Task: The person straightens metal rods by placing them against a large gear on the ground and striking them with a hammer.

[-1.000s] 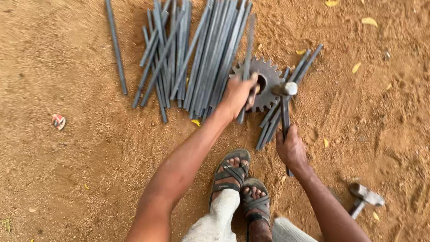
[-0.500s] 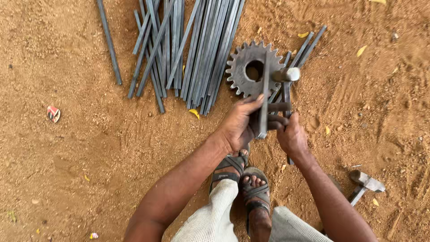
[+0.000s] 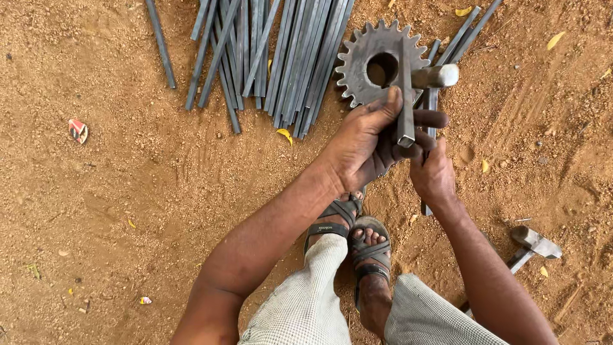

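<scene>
Over the gear wheel (image 3: 377,61), my left hand (image 3: 367,144) pinches a short steel bar (image 3: 406,96); my right hand (image 3: 434,176) grips a hammer (image 3: 433,80).

A pile of long grey metal rods (image 3: 268,51) is laid on the sandy ground (image 3: 128,191). A second hammer (image 3: 530,246) is left nearby.

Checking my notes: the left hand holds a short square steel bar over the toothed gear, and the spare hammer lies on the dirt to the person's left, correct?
Not quite. The head view shows the spare hammer lying on the dirt to the person's right, near the right forearm. The left hand does hold the short square steel bar over the toothed gear.
</scene>
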`<state>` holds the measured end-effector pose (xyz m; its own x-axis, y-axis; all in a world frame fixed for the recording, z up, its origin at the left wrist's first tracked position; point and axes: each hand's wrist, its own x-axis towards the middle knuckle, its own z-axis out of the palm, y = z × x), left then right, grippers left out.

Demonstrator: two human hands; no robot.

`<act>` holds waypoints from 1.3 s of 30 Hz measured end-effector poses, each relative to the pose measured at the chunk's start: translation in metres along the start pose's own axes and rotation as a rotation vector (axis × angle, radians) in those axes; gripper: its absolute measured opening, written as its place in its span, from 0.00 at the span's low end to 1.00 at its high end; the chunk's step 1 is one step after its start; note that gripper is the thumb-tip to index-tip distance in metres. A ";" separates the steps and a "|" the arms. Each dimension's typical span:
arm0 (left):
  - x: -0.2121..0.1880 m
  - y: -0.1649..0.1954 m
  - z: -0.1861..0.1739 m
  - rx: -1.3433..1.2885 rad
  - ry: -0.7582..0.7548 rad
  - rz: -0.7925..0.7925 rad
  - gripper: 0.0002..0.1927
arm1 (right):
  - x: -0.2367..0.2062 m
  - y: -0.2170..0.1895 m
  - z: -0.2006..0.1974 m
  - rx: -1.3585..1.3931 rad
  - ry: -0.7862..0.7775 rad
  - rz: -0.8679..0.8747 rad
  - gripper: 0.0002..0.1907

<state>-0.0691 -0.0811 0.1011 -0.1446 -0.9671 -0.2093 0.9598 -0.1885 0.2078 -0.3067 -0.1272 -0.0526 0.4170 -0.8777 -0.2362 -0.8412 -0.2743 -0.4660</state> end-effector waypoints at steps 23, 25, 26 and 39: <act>-0.025 -0.081 -0.204 1.012 0.584 -0.110 0.23 | 0.032 -0.039 -0.061 1.002 0.374 -0.562 0.18; -0.025 -0.085 -0.205 0.908 0.632 -0.187 0.22 | 0.039 -0.038 -0.042 1.376 0.102 -0.194 0.28; -0.025 -0.087 -0.206 0.954 0.627 -0.166 0.22 | 0.039 -0.041 -0.031 0.742 0.325 -0.364 0.22; -0.035 -0.073 -0.162 0.843 0.538 -0.084 0.16 | -0.001 -0.030 -0.010 0.145 -0.067 0.345 0.16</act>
<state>-0.0950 -0.0060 -0.0611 0.1242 -0.7787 -0.6150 0.4374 -0.5134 0.7383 -0.2851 -0.1222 -0.0304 0.1434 -0.8796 -0.4536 -0.8806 0.0957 -0.4641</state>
